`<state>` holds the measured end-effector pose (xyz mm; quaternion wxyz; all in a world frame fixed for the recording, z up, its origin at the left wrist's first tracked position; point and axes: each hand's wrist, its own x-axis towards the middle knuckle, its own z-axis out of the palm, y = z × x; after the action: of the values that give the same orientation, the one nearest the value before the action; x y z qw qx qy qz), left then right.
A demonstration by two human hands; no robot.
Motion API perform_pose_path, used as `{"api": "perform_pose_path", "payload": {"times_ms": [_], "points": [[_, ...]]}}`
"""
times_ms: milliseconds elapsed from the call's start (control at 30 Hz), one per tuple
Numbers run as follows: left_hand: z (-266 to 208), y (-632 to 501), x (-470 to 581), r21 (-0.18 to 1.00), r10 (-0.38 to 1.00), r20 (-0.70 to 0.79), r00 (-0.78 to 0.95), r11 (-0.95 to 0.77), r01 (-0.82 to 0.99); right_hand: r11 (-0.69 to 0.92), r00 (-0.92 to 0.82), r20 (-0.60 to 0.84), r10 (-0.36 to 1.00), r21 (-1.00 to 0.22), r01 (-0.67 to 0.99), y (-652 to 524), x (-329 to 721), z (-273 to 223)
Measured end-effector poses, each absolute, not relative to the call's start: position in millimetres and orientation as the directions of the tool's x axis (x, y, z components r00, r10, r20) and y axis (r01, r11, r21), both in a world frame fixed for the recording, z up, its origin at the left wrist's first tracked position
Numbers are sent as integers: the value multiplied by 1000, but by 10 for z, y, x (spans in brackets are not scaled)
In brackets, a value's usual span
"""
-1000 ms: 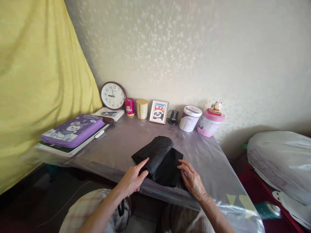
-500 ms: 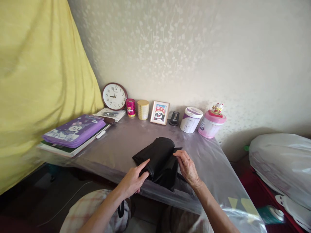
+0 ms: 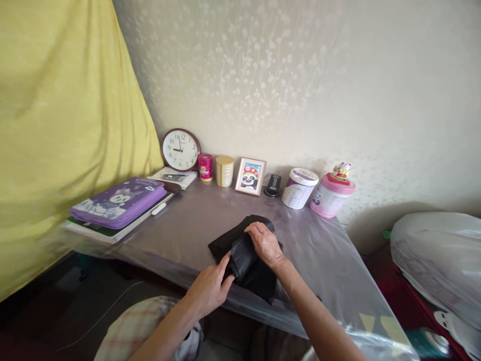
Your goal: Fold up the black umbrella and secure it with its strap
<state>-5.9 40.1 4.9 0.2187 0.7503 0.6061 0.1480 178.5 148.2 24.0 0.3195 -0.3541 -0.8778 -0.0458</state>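
Under the right hand (image 3: pixel 266 244) lies the black bag (image 3: pixel 244 255), left hand (image 3: pixel 212 288) touching.

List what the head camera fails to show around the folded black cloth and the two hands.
- Folded black cloth: its top is hidden under the right hand.
- Left hand: fingertips tucked against the cloth, so the grip is unclear.
- Round white wall clock: brand print too small.
- White plastic-wrapped bundle: cut off by the right edge.

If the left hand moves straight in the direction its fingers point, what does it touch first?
The left hand points up-right and already touches the black folded cloth; beyond that probably the right hand lying on top, though depth is unclear.
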Motion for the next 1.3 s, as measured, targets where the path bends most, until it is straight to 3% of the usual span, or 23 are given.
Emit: {"api": "perform_pose_path", "payload": {"times_ms": [200, 400, 667, 900, 1067, 1200, 1300], "points": [[45, 346, -27, 484, 987, 1, 159, -139, 864, 727, -600, 508, 618, -81, 682, 1516, 1698, 231], [41, 357, -32, 444, 954, 6, 299, -271, 854, 714, -598, 477, 644, -93, 694, 1543, 1659, 219], [20, 379, -43, 458, 959, -28, 284, -240, 856, 716, -458, 622, 636, -251, 652, 1077, 1924, 125], [13, 386, -54, 493, 957, -10, 290, -248, 834, 596, -407, 606, 683, -140, 791, 1631, 2241, -99], [16, 387, -52, 493, 958, 1, 287, -250, 833, 525, -247, 719, 650, -189, 830, 1665, 2205, 42], [15, 385, -49, 487, 958, -5, 286, -247, 837, 809, -575, 632, 520, -148, 569, 1219, 2025, 131], [28, 385, -50, 490, 957, -18, 290, -245, 837, 807, -638, 551, 538, -115, 580, 1191, 1987, 70]]}}
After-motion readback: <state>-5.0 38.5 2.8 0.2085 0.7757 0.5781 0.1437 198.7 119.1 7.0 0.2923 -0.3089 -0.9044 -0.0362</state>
